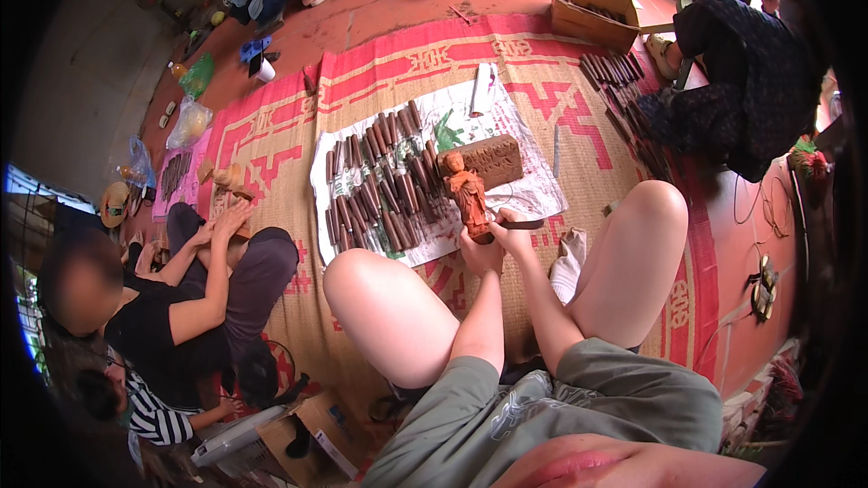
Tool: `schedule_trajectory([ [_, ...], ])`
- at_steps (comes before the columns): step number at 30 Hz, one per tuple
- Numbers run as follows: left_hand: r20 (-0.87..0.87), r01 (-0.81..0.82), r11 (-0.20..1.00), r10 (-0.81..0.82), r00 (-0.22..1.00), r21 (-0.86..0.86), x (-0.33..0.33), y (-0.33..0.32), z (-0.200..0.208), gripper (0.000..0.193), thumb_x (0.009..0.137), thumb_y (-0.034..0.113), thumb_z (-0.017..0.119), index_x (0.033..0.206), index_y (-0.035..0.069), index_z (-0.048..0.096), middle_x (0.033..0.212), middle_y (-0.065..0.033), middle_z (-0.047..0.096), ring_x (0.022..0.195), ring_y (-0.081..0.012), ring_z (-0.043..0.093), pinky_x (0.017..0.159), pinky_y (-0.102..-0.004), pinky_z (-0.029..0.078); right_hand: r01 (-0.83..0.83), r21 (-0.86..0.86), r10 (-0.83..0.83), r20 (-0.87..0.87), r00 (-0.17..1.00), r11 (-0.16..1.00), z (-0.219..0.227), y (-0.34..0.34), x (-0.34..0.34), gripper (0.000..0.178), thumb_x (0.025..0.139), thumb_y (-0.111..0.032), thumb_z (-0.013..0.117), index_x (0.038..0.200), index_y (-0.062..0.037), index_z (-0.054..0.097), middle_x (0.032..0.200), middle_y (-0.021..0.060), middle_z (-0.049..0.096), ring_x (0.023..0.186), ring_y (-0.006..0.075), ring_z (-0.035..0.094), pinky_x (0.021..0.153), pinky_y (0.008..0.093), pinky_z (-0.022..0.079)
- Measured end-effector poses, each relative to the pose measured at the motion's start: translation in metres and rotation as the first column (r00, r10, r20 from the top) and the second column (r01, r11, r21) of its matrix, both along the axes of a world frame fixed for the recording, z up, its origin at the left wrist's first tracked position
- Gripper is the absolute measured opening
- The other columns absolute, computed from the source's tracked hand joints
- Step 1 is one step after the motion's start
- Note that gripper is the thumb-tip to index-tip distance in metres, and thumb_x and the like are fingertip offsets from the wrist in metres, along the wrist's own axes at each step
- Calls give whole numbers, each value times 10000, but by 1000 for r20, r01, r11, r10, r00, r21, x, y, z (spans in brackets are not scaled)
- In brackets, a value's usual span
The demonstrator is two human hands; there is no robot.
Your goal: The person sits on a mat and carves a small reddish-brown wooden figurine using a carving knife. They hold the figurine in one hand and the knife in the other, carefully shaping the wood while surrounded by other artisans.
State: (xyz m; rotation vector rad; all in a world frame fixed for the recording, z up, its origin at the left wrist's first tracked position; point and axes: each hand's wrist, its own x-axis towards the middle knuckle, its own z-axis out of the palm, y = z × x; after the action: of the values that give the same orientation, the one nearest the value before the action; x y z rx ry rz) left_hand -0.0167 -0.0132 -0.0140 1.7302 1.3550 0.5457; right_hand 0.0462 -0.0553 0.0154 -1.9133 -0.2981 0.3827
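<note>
A reddish-brown carved wooden figurine (pixel 467 192) stands upright, slightly tilted, between my knees and a white cloth. My left hand (pixel 480 253) is closed round its lower end. Pressed close to the base, my right hand (pixel 514 233) grips a carving chisel (pixel 526 225), whose dark handle sticks out to the right. The chisel's blade tip is too small to make out. Just behind the figurine lies a brown wooden block (pixel 495 161) with a carved surface. Many dark-handled carving tools (pixel 375 185) lie in rows left of the figurine.
The white cloth (pixel 533 158) lies on a red and tan woven mat (pixel 380 63). At left, a seated person (pixel 194 307) works on a pale carving (pixel 226 179). Another person (pixel 732 81) sits at right beside more tools (pixel 624 99). A cardboard box (pixel 592 27) stands at the back.
</note>
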Motion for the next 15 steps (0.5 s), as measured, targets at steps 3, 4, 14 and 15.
schedule_trajectory([
  [3, 27, 24, 1000, -24, 999, 5, -1, -6, 11, 698, 623, 425, 768, 1171, 81, 507, 1142, -164, 563, 1081, -331, 547, 878, -414, 443, 67, 54, -70, 71, 995, 996, 1, -1, 0, 152, 693, -102, 631, 663, 16, 540, 597, 120, 555, 556, 181, 536, 530, 331, 423],
  [4, 82, 27, 1000, -26, 996, -14, 0, -4, -4, 712, 626, 391, 782, 1180, 54, 489, 1134, -182, 555, 1066, -330, 556, 859, -416, 456, 51, 56, -56, 86, 995, 997, 3, 0, -1, 161, 692, -111, 634, 665, 17, 541, 606, 126, 556, 564, 191, 540, 538, 335, 428],
  [14, 2, 31, 998, -31, 1000, -47, -2, -2, 10, 732, 632, 376, 791, 1183, 23, 463, 1157, -186, 520, 1051, -323, 563, 847, -403, 464, 12, 87, -18, 61, 998, 996, 8, 5, -5, 139, 707, -96, 639, 679, 3, 546, 577, 57, 540, 550, 113, 501, 507, 303, 417],
  [15, 2, 34, 999, -34, 999, -41, -4, 0, 7, 731, 633, 375, 791, 1183, 23, 463, 1157, -184, 519, 1051, -321, 564, 847, -402, 465, 15, 100, -23, 79, 997, 995, 7, 5, -6, 137, 706, -94, 640, 680, 4, 548, 576, 57, 541, 549, 109, 503, 506, 303, 417],
])
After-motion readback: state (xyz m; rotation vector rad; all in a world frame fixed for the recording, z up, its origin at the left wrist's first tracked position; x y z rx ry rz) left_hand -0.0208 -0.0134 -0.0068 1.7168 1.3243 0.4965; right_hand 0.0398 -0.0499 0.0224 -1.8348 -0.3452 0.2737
